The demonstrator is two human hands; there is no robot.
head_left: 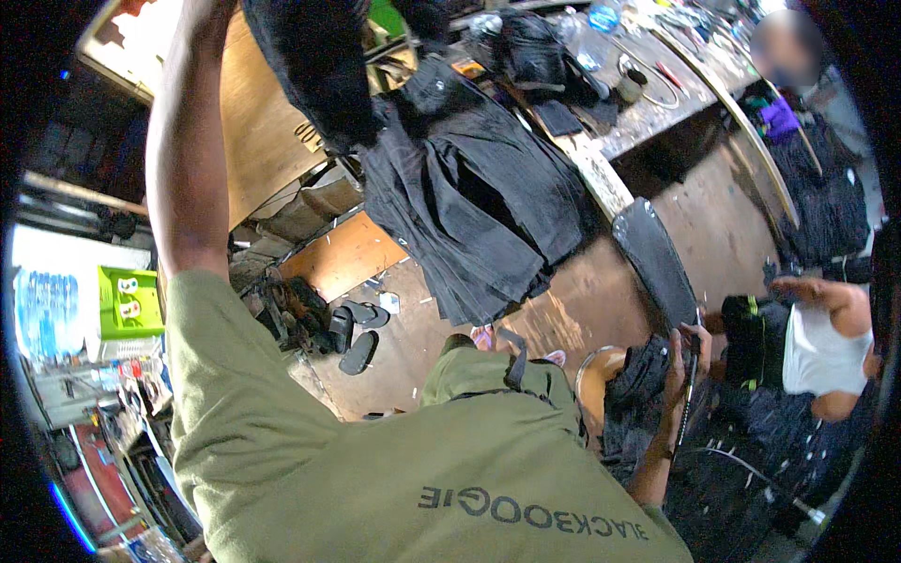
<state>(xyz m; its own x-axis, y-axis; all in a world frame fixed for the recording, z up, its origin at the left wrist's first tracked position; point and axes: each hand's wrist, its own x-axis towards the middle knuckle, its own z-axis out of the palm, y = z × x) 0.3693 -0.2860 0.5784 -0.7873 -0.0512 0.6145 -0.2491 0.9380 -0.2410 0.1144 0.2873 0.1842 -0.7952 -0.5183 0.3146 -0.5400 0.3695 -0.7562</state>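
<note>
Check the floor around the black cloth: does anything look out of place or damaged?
Yes. Dark sandals lie loose at mixed angles left of the black cloth, with a white scrap beside them. The brown floor shows pale, uneven patches, perhaps worn.

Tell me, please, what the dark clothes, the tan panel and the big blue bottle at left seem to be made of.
Dark clothes: woven fabric, perhaps denim; matte, with soft folds. Tan panel: probably plywood; smooth, faintly grained. Big blue bottle: likely plastic; glossy, ribbed, see-through.
</note>
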